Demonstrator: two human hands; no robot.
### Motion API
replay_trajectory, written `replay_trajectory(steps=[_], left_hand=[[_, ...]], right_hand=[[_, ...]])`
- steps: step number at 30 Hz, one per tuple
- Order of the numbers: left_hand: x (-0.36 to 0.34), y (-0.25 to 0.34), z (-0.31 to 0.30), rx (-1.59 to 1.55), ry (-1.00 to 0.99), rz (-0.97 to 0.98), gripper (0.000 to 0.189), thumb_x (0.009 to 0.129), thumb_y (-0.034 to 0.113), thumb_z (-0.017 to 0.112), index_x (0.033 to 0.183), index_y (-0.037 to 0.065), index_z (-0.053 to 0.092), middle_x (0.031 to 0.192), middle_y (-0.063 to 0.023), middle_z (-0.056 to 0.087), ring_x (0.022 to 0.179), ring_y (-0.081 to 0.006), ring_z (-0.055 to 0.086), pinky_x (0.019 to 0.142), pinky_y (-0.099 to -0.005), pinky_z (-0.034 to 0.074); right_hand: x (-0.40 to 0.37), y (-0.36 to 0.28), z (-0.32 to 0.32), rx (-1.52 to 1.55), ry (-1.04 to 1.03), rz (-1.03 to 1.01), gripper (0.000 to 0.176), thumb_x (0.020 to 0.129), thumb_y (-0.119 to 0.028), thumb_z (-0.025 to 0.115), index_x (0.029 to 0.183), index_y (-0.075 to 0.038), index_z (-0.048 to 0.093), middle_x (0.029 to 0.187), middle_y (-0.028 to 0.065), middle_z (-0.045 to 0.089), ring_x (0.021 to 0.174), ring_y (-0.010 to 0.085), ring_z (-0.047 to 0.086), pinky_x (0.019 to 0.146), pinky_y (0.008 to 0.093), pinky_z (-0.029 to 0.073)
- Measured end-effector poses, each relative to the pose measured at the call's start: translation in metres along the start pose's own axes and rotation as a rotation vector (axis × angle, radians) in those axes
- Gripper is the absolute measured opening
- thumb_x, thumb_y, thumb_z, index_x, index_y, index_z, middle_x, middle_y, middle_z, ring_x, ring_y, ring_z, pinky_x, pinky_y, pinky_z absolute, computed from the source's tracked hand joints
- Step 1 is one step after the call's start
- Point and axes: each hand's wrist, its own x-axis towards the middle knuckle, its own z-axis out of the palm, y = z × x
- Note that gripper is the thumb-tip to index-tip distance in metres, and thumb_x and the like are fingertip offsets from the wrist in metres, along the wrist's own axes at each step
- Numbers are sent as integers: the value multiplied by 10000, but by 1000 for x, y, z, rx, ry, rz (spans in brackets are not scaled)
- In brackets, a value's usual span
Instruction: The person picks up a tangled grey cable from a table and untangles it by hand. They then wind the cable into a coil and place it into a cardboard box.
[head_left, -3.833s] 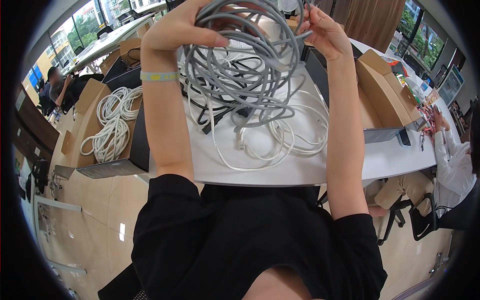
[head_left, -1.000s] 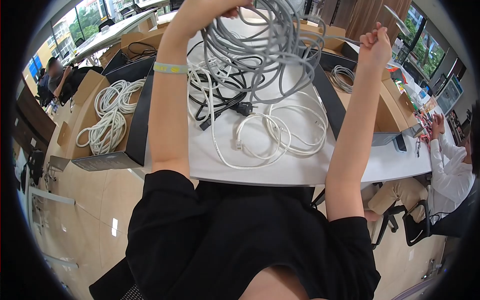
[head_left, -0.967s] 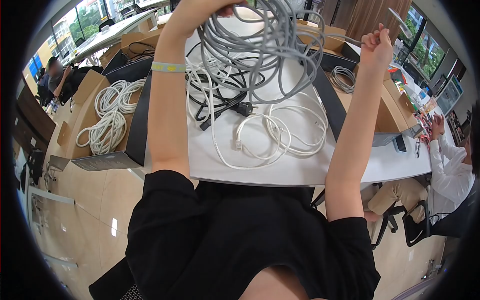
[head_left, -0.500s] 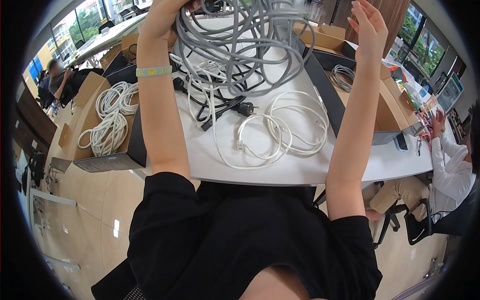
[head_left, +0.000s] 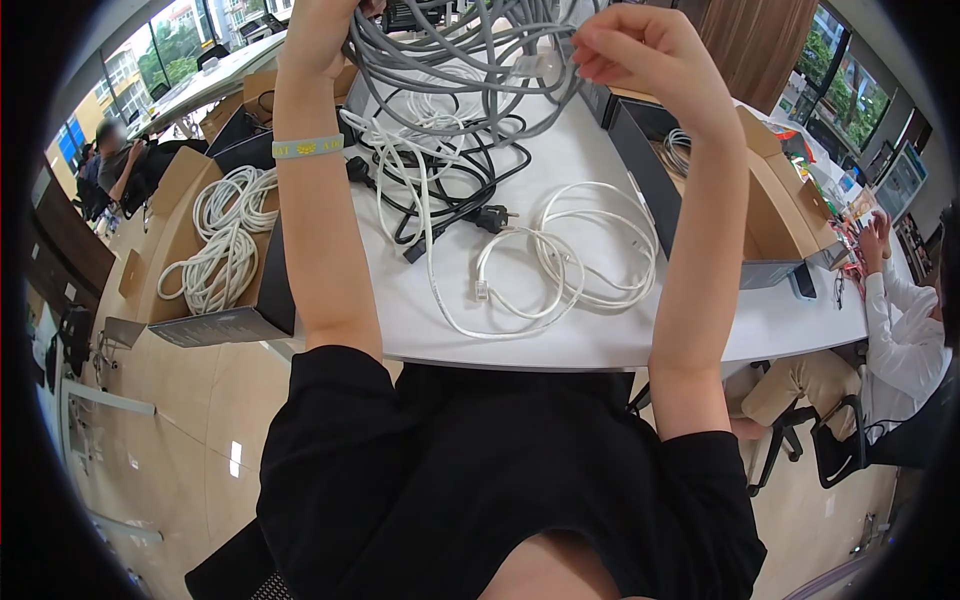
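A big loose bundle of grey cable (head_left: 440,50) hangs over the far part of the white table. My left hand (head_left: 335,25), partly cut off by the top edge, is closed on the bundle's left side. At the bundle's right side, my right hand (head_left: 640,55) pinches a grey cable near a clear connector, with its fingertips pressed together. Under the bundle lie tangled black cables (head_left: 470,200) with a black plug (head_left: 492,218). Nearer the front edge, a white cable (head_left: 555,300) lies in loose loops.
An open box (head_left: 215,325) with coiled white cables (head_left: 225,240) stands at the left. At the right, another open box (head_left: 780,225) holds grey cable (head_left: 678,150). A phone (head_left: 802,282) lies beside it. People sit at far left and right.
My right hand has moved left and down to the grey bundle and closed on a cable. The bundle has shifted up and its loops have drawn in.
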Motion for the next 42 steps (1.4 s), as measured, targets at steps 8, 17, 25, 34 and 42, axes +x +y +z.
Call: replay_trajectory(steps=[8,17,25,34,42], left_hand=[[-5,4,0,-80,-167,-78,181,774,80,570,937,6,541,690,13,531,530,-23,428,459,-156,331],[-3,1,3,-79,-146,-97,171,785,84,570,934,4,553,695,5,554,519,-20,431,451,-159,334],[0,1,-23,-112,132,22,235,781,87,592,981,-22,538,754,-39,603,554,-40,438,481,-170,340],[19,-50,-61,-84,334,-12,165,790,86,613,900,-37,626,803,-105,648,568,-49,477,474,-169,352],[20,-55,-45,-159,389,-84,169,791,91,612,908,-31,625,819,-99,644,549,-42,463,459,-159,356]], right_hand=[[11,27,10,-28,124,-7,236,794,-212,624,908,-8,658,776,52,641,704,86,585,638,214,468],[21,42,20,352,168,-44,350,763,-86,632,1085,38,572,861,81,655,672,52,538,531,174,369],[15,41,2,60,293,-44,249,719,-102,595,929,31,605,747,47,622,589,37,462,503,176,330],[7,68,-31,1052,358,229,81,649,17,457,705,-40,444,723,59,461,655,151,416,514,236,330],[5,67,-28,1524,257,-170,97,664,11,453,753,-26,467,719,70,487,643,156,448,458,223,316]])
